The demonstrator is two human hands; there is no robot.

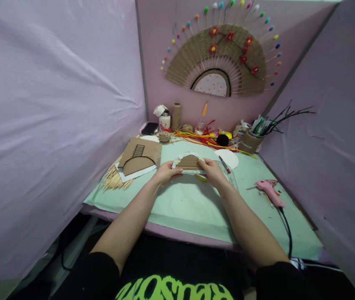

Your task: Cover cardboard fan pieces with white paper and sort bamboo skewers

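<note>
Both my hands hold a small half-round cardboard piece with a pale edging, just above the pale green table cover. My left hand pinches its left end, fingers closed on it. Gripping the right end in the same way is my right hand. Something yellow lies under my right hand. A red-tipped pen and a white paper half-circle lie just to the right.
A pink glue gun with a black cord lies at the right. Cut cardboard sheets and a heap of wooden sticks sit at the left. Twine balls, jars, coloured pipe cleaners and a cup of pens line the back. A decorated fan hangs on the wall.
</note>
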